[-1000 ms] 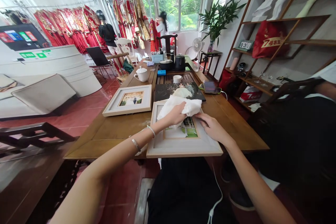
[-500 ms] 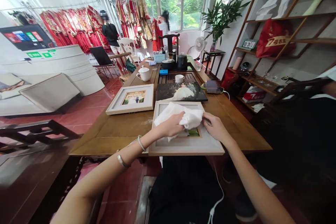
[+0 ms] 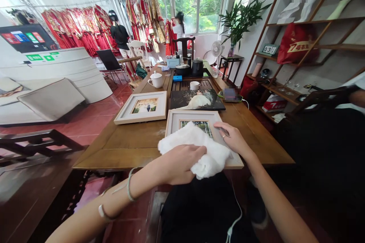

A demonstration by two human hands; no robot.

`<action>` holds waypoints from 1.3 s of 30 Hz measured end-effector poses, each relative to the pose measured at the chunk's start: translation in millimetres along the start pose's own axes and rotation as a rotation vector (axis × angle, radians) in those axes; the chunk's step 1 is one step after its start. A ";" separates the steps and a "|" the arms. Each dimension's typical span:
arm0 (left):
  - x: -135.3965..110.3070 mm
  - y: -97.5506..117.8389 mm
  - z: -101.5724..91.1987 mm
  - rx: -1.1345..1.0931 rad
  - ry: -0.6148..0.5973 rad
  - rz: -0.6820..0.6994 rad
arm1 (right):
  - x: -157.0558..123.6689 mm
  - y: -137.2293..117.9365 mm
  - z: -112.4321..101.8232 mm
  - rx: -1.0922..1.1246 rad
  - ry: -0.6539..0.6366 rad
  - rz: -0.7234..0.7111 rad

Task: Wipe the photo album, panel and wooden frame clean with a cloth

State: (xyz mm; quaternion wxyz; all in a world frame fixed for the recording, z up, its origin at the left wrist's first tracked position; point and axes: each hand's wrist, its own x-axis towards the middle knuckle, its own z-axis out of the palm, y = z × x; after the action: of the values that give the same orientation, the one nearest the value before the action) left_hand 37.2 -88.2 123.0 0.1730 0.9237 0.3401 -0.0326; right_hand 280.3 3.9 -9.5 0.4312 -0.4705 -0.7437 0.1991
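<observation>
- Left hand [image 3: 182, 162], at about 7 o'clock on the pale wooden, rectangular picture frame with the grey-white mount [image 3: 195, 116]: fingers curled in, gripping a bunched, fluffy white cloth [image 3: 196, 136]; some tips are buried, so I cannot tell how hard they press.
- Right hand [image 3: 234, 139], at 3 o'clock: fingers loosely extended, slightly bent, resting on the frame's side and closed round nothing that I can see; the thumb's hold I cannot tell.
- White cloth: across the frame's centre and lower half, spilling past the rim at 6 o'clock. I judge it light, soft and limp, best held by a thick fold.
- Picture frame: face up at the near edge of the brown wooden table [image 3: 111, 150]. I expect it stiff and fairly light, with a smooth face, fragile if glazed; I would steady the wooden rim at 3 or 9 o'clock and spare the centre.
- Beyond it: a second pale wooden frame [image 3: 144, 105] at 10 o'clock, a white lidded cup [image 3: 156, 81] at 11, a dark rectangular panel picturing a white gown [image 3: 198, 100] at 12.
</observation>
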 end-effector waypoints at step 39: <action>16.7 -10.4 18.9 0.219 0.106 -0.162 | -0.6 -1.3 0.3 -0.018 -0.002 -0.001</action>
State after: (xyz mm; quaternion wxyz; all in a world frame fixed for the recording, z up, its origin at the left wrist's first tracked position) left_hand 44.5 -76.9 99.2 0.0496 0.9071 0.4166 -0.0347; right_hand 279.5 2.8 -9.0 0.4261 -0.4738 -0.7463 0.1926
